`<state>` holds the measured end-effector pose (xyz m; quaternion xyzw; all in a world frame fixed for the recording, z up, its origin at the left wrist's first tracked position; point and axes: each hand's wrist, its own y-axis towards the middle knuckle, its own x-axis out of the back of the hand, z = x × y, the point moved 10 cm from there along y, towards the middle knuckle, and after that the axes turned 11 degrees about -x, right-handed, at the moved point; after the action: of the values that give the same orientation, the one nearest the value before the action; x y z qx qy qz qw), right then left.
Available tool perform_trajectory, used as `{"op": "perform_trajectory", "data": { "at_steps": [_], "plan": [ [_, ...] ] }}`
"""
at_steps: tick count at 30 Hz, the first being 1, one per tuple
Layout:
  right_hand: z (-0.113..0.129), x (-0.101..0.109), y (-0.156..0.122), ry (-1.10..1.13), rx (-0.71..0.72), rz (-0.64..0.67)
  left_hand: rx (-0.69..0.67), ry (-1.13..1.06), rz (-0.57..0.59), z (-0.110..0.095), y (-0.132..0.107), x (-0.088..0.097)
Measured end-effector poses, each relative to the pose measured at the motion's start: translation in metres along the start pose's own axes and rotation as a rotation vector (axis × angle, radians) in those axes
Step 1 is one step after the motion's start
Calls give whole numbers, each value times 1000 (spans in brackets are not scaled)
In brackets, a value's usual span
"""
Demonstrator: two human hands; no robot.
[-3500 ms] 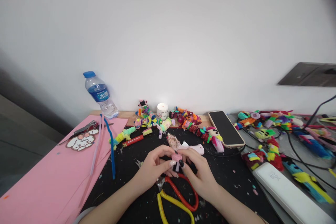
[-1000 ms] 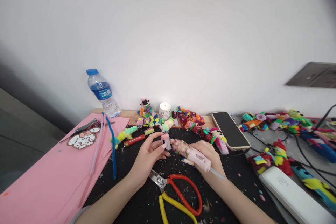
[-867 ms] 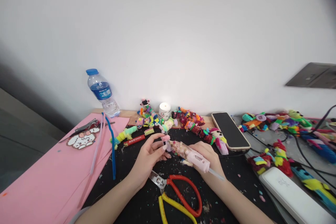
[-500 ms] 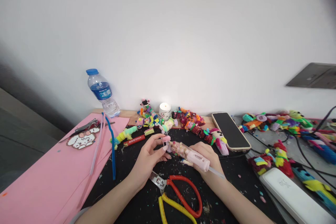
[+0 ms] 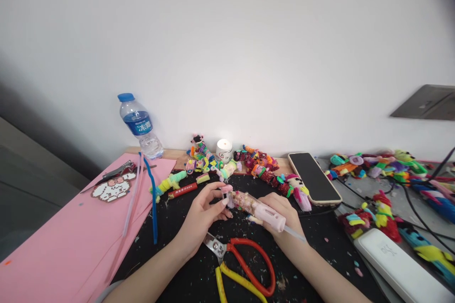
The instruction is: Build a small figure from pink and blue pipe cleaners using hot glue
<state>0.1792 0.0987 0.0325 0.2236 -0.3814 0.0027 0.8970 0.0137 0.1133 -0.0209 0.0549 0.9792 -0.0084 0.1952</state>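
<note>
In my right hand [image 5: 284, 210] is a pale pink hot glue gun [image 5: 268, 215], its clear barrel mottled with coloured specks. A translucent glue stick [image 5: 294, 234] pokes out of its back end. My left hand [image 5: 202, 210] pinches a small pink fuzzy piece [image 5: 226, 189] between thumb and fingers, right at the gun's front end. Whether the nozzle touches the piece cannot be made out. Below both hands, scissors [image 5: 216, 247] with one red and one yellow handle lie on a black mat [image 5: 185, 265] strewn with scraps.
Pink paper [image 5: 64, 241] covers the left side, with a blue pipe cleaner [image 5: 154, 208] at its edge. A water bottle [image 5: 139, 123], a white cup [image 5: 224, 151] and a phone [image 5: 314, 177] stand or lie along the back. Fuzzy dolls, black cables and a white power bank [image 5: 394, 260] occupy the right.
Hardly anything differs. Both hands keep their hold on the glue gun and the pink piece; the whole view has shifted slightly.
</note>
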Motion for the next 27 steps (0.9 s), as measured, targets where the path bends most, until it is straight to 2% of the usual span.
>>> {"op": "perform_trajectory", "data": {
  "at_steps": [21, 27],
  "plan": [
    [-6, -4, 1, -28, -59, 37, 26, -70, -31, 2, -1, 2],
    [-7, -1, 1, -20, -85, 11, 15, -60, -47, 1, 1, 3]
  ]
}}
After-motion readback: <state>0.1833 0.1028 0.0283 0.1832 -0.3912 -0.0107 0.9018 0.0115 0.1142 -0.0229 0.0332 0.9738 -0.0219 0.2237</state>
